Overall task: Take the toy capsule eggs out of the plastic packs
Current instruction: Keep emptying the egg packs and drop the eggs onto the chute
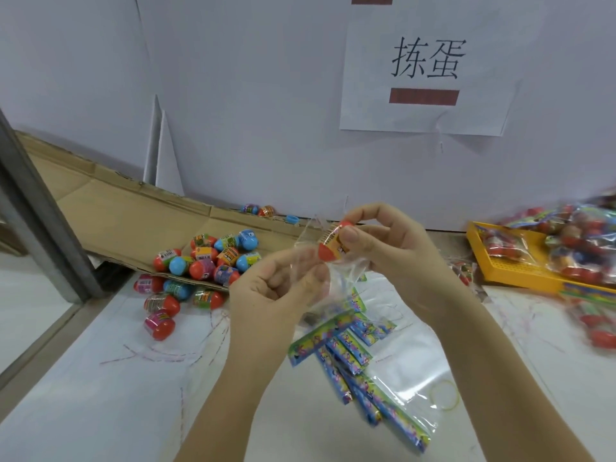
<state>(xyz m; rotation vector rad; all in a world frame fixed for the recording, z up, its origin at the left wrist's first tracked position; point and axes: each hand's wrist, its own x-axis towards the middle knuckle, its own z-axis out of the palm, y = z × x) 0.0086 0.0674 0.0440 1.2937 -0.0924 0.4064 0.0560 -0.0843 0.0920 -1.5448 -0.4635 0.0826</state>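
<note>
My right hand pinches a red capsule egg with an orange label band, held above the table at the mouth of a clear plastic pack. My left hand grips that pack from the left, fingers curled round the film. The pack's coloured header strip hangs down below it. A heap of loose capsule eggs in red, blue and pink lies to the left, partly on flattened cardboard.
Empty packs with blue-green header strips lie under my forearms, a yellow rubber band beside them. A yellow tray of filled packs stands at the right. A paper-covered wall with a sign closes the back.
</note>
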